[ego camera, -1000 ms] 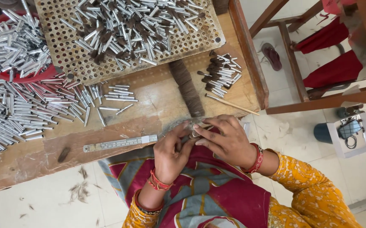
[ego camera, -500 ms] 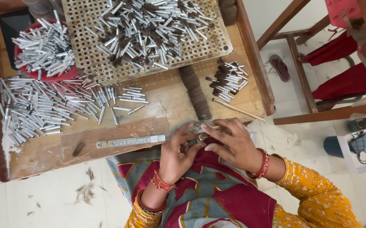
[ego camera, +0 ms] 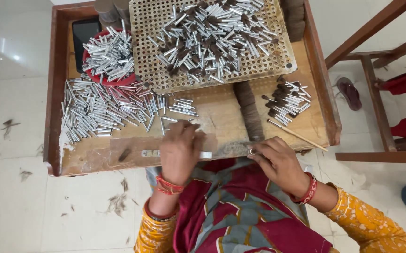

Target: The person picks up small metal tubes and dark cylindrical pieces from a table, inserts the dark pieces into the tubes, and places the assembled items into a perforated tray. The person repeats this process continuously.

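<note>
A low wooden desk [ego camera: 95,161] with a raised rim fills the upper frame, seen from above a person seated at its 6 o'clock edge in a red patterned garment with yellow sleeves. At 12 o'clock on the desk lies a perforated board [ego camera: 268,61] heaped with short silver tubes, some of them tipped with dark tufts. At 9 o'clock of the board a broad spread of loose silver tubes [ego camera: 100,110] covers the desk surface, and just above it, at about 10 o'clock, a red dish [ego camera: 118,80] holds a further pile. A dark brown roll [ego camera: 248,112] lies upright in the frame at the desk's centre, and at its 3 o'clock sits a small heap of dark-tipped tubes [ego camera: 285,99] with a thin wooden stick [ego camera: 299,136] at its 6 o'clock side. A flat metal ruler [ego camera: 149,153] runs along the near edge. The left hand [ego camera: 179,150] rests palm down across the ruler, fingers loosely curled toward a few stray tubes; whether its grip has closed on anything cannot be told. The right hand [ego camera: 280,161], at the left hand's 3 o'clock, has its grip pinched on a small silver tube [ego camera: 252,151] at the desk's near edge, just below the roll.
</note>
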